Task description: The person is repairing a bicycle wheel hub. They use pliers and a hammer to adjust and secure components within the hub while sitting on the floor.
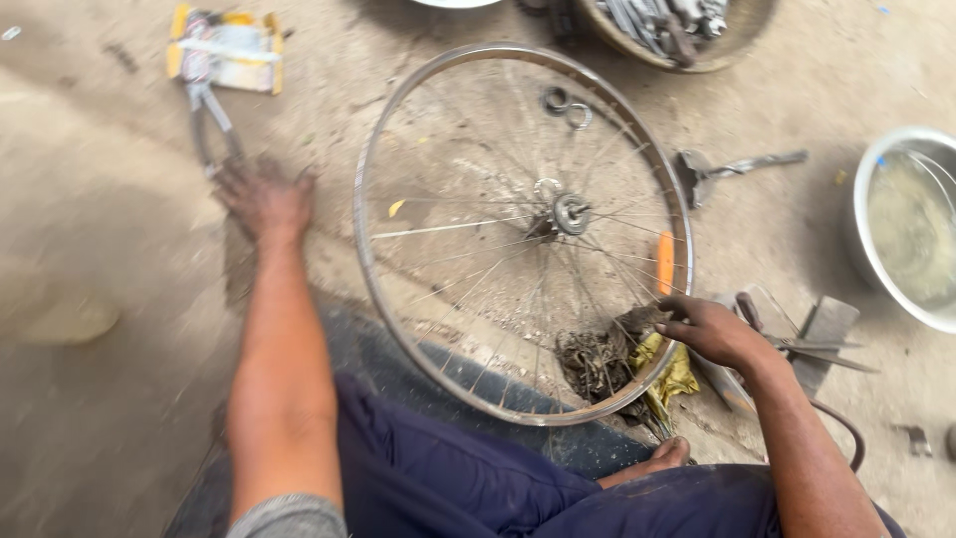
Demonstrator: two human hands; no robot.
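Note:
A spoked bicycle wheel with a metal rim (370, 164) and central hub (571, 212) lies flat on the dirt ground in front of me. My right hand (709, 329) rests on the rim's near right side, its fingers bent over the metal by a dirty rag (600, 361) and a yellow cloth (677, 377). My left hand (265, 202) reaches out to the left with fingers spread, flat on or just above the ground. It is nearest a pair of pliers (211, 125), whose handles lie just beyond the fingertips. The left hand is blurred.
A yellow-edged package (227, 48) lies at the far left. A basket of metal tools (669, 28) stands at the top, a hammer (725, 170) right of the wheel, a steel bowl of murky water (908, 227) far right. Two rings (566, 107) lie inside the wheel.

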